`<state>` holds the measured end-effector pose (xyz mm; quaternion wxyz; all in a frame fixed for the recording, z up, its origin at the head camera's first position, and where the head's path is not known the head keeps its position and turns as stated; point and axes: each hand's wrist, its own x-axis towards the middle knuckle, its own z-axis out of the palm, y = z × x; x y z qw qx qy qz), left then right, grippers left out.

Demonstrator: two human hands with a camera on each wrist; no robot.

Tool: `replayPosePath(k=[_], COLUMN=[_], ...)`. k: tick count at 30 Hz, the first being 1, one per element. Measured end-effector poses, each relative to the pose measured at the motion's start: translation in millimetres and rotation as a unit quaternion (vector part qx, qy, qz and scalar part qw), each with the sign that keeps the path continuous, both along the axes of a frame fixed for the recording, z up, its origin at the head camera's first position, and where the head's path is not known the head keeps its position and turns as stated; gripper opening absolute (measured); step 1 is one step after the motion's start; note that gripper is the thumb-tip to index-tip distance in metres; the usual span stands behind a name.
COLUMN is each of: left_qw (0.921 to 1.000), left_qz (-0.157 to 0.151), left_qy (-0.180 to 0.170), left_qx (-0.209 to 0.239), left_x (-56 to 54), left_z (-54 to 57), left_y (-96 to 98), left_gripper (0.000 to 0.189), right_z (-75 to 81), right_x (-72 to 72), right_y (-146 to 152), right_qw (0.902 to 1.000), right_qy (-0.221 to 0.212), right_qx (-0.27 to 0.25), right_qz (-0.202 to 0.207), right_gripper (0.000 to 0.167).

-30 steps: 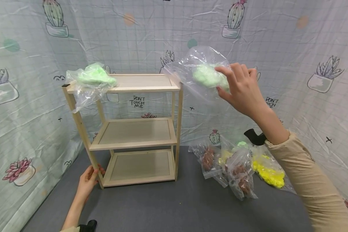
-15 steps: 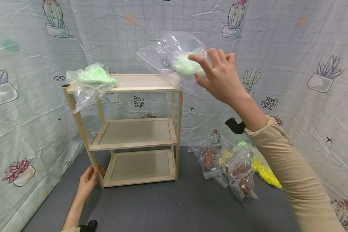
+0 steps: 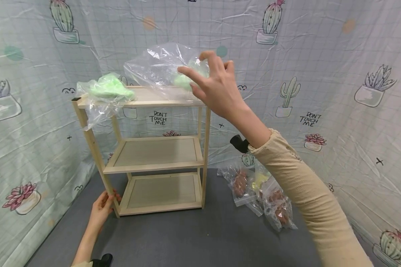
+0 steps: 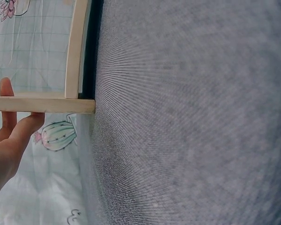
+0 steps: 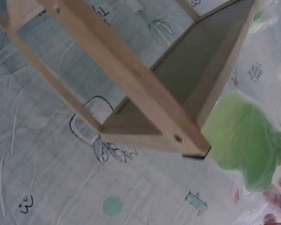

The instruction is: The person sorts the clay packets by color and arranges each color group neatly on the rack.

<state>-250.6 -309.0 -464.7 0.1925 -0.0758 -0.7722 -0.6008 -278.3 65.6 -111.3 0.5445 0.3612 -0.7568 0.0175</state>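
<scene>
My left hand point(image 3: 100, 209) grips the lower left front post of a small three-tier wooden rack point(image 3: 153, 167). In the left wrist view, fingers point(image 4: 7, 87) of that hand lie on both sides of the post. Above the right part of the top shelf, my right hand point(image 3: 218, 87) holds a clear plastic bag point(image 3: 150, 66) by the side with a pale green lump. The right wrist view shows the green lump point(image 5: 241, 138) beside the rack's top corner, with fingertips partly visible through the plastic. A similar bag of green stuff point(image 3: 108, 88) lies on the top shelf's left end, overhanging its front edge.
On the grey tabletop point(image 3: 187, 241) right of the rack lie several clear bags with brown lumps point(image 3: 240, 183) and yellow stuff point(image 3: 260, 180). The right sleeve point(image 3: 297, 178) covers part of that pile. A cactus-print sheet point(image 3: 320, 55) hangs behind and at the sides.
My right hand has carried the bag with the green lump leftward, from right of the rack to above its top shelf. The left hand stays at the post.
</scene>
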Motion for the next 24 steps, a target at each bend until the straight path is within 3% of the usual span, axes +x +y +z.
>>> replayPosePath(k=[6, 15, 24], left_qw=[0.9999, 0.9998, 0.9999], left_qz=[0.009, -0.007, 0.004], left_qy=[-0.002, 0.013, 0.014], left_qx=[-0.008, 0.015, 0.005], left_x=[-2.8, -5.0, -2.3], left_z=[-1.3, -3.5, -4.1], left_y=[2.2, 3.2, 3.8], left_gripper=[0.022, 0.021, 0.021], right_z=[-5.7, -18.9, -31.4], right_x=[-2.9, -9.0, -9.1], right_y=[-15, -21, -12], right_qw=[0.9994, 0.9983, 0.9987], right_qy=[0.019, 0.026, -0.041], right_qx=[-0.003, 0.010, 0.018], right_qz=[-0.029, -0.051, -0.022], right_gripper=[0.032, 0.025, 0.027])
